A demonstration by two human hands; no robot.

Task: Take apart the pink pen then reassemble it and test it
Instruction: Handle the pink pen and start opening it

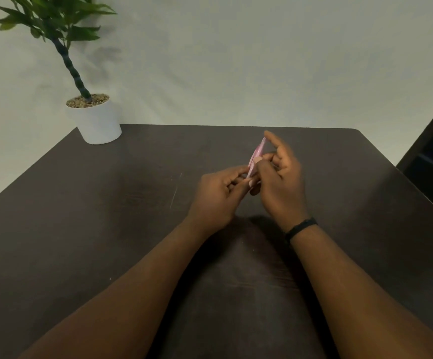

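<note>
Both hands hold the pink pen (257, 154) above the middle of the desk (106, 203), toward its far edge. No loose parts lie on the desk, and the pen looks whole, though blur hides its joints, so I cannot tell whether dismantling is only starting or reassembly is finishing. The left hand (219, 196) pinches the pen's lower end with narrow fingertips. The right hand (278, 177) grips the middle with its thumb, forefinger raised by the top end.
</note>
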